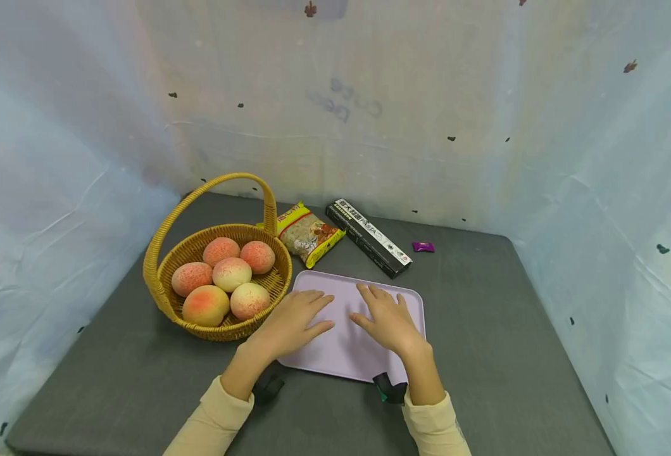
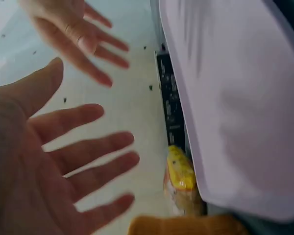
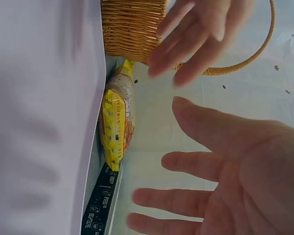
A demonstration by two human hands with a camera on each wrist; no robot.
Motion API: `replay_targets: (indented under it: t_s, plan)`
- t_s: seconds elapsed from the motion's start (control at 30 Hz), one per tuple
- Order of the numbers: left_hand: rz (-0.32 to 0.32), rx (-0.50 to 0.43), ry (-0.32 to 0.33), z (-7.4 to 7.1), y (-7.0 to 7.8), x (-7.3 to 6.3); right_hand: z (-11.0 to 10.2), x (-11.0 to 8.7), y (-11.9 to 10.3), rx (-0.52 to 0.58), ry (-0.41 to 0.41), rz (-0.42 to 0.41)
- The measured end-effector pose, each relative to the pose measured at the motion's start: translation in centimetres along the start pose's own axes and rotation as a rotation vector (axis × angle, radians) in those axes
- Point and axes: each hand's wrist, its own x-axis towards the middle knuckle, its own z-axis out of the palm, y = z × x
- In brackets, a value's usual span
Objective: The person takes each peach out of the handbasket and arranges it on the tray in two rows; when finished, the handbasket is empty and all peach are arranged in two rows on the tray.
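Note:
Both hands hover over a pale purple tray (image 1: pixel 335 345), palms down with fingers spread and nothing held. The left hand (image 1: pixel 292 323) is over the tray's left side, close to the rim of a wicker basket (image 1: pixel 167 304). Over the tray's right half is the right hand (image 1: pixel 389 320). In the left wrist view the left hand (image 2: pixel 63 147) shows straight, parted fingers above the tray. The right hand (image 3: pixel 225 176) likewise has extended fingers in the right wrist view. Several peaches (image 1: pixel 204 306) lie inside the basket, which has a tall arched handle.
Behind the tray lie a yellow-edged food packet (image 1: pixel 309 234) and a long black pasta box (image 1: pixel 368 239). A small purple wrapped candy (image 1: pixel 423 247) sits farther right. The grey table (image 1: pixel 512 354) is enclosed by pale sheeting (image 1: pixel 392 95) at the back and sides.

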Motion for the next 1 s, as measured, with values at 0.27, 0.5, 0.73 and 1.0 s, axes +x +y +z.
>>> replay_targets:
  t_s: [0.27,0.5,0.73,1.0]
  plan:
    - [-0.1,-0.206,0.336,-2.3,-1.9,-5.1,0.4,0.0,0.0,-0.001,-0.02,-0.049]
    - [-0.159,-0.342,0.568,-4.1,-4.0,-9.7,0.5,-0.1,0.1,0.003,-0.016,-0.053]
    - [-0.194,-0.336,0.745,-5.4,-5.4,-12.6,0.5,-0.1,0.3,0.005,-0.014,-0.053]
    - [-0.483,-0.303,1.018,-5.8,-6.9,-14.1,0.6,-0.3,0.5,0.002,0.001,-0.059]
